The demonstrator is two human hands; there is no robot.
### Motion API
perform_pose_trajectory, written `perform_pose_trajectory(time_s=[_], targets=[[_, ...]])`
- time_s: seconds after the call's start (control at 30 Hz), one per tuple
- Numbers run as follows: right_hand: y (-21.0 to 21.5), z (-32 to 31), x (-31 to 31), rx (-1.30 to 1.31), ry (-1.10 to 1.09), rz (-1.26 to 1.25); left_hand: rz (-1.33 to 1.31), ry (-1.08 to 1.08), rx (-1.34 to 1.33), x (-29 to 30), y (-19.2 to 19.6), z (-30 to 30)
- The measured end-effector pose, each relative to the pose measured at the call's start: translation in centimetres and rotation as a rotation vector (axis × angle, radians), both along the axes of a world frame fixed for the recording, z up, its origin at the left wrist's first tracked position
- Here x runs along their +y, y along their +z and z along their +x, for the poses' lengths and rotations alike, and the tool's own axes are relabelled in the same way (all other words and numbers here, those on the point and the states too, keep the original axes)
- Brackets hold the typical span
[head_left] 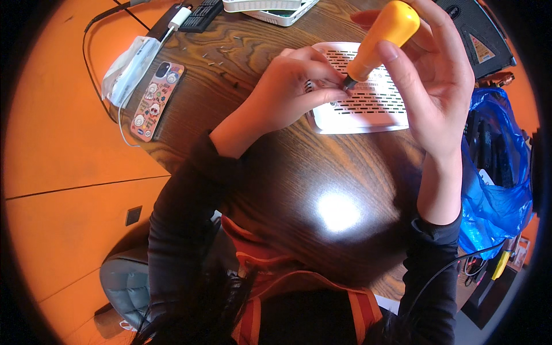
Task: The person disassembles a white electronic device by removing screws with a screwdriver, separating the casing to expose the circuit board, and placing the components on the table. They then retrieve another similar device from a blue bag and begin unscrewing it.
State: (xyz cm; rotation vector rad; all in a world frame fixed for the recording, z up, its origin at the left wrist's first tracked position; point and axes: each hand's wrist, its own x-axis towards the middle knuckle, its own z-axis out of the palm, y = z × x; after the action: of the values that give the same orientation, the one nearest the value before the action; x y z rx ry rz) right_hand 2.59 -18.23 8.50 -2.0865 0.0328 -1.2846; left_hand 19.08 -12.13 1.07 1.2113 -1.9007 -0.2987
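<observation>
A white plastic device case with rows of vent slots lies bottom-up on the dark wooden table. My right hand grips a screwdriver with a fat yellow handle, tilted, its tip down at the case's upper left part. My left hand rests on the case's left edge, fingers pinched around the screwdriver's tip where it meets the case. The tip itself is hidden by those fingers.
A phone in a sticker-covered case and a clear plastic bag with a white cable lie at the table's left edge. Another white device sits at the far edge. A blue plastic bag is on the right. The floor is orange.
</observation>
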Motion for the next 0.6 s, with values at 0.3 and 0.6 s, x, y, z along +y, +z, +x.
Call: perform_pose_trajectory(time_s=[0.3,0.6], targets=[[-0.3,-0.1,-0.1,0.038,-0.03,-0.073,-0.121,-0.09,0.096,-0.6,-0.9,0.1],[-0.5,0.1,-0.4,-0.013,-0.043,-0.074,0.002,-0.068,0.092,-0.5,-1.0,0.5]])
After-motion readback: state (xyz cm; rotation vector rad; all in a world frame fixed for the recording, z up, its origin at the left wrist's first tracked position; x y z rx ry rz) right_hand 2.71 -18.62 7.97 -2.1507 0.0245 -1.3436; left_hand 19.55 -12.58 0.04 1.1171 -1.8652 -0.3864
